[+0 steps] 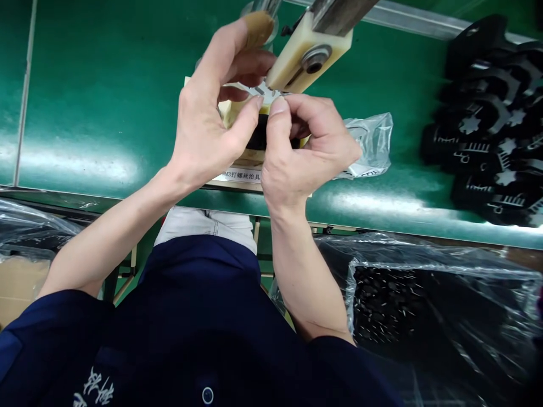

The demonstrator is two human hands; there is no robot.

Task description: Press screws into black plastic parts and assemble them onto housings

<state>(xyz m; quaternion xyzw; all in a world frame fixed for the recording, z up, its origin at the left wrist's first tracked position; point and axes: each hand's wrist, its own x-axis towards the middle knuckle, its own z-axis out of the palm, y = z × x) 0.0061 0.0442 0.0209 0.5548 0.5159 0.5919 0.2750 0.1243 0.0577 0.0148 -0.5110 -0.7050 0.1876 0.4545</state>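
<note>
My left hand [207, 107] curves around the left side of a small cream-coloured fixture [226, 113]. Its fingers are bent and apart from the thumb, with a tan covering on the raised index finger, and I see nothing held in it. My right hand [303, 150] is closed, thumb and index finger pinched together at the fixture's top; what lies between them is too small or hidden to make out. Between the hands sits a black part [258, 135] in the fixture, partly covered by my fingers. A cream block with a bolt [291, 62] hangs just above the fingertips.
A metal bar [341, 14] carries the block from above. To the right lie a clear plastic bag [373, 144] and stacked black parts [496, 124] on the green table [106, 130]. Below the edge stands a plastic-lined bin [445, 268] with small black pieces; a cardboard box [23, 282] is at left.
</note>
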